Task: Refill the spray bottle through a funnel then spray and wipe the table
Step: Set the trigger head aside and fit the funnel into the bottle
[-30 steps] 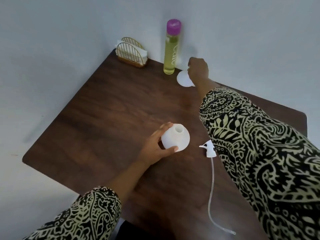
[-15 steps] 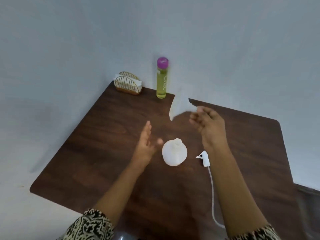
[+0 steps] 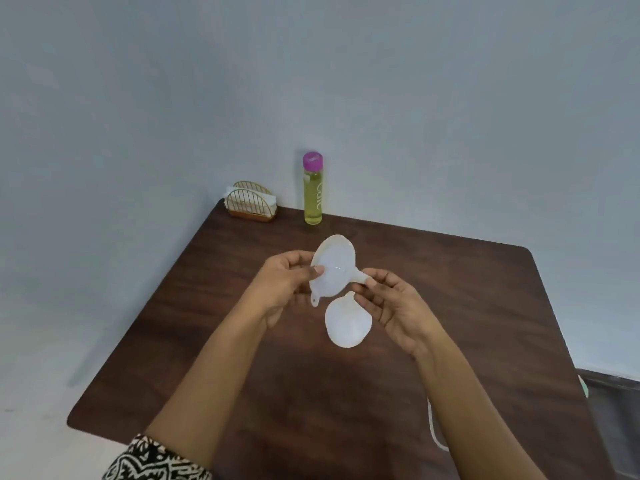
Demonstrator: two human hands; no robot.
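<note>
Funnel [image 3: 333,268] is held above the table [image 3: 485,306], tipped on its side, spout pointing right. Left hand [image 3: 284,282] pinches its wide rim between thumb and fingers; right hand [image 3: 394,306] pinches the spout tip. White bottle [image 3: 348,323] stands uncapped on the table just below the funnel. Yellow bottle [image 3: 312,188] and napkin holder [image 3: 251,201] stand at the far edge.

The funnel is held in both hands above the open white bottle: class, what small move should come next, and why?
Probably turn the funnel so its spout points down, then lower it into the neck of the white bottle. At present the left hand grips its rim and the right hand its spout, which points sideways, and the bottle stands open just below it.
</note>
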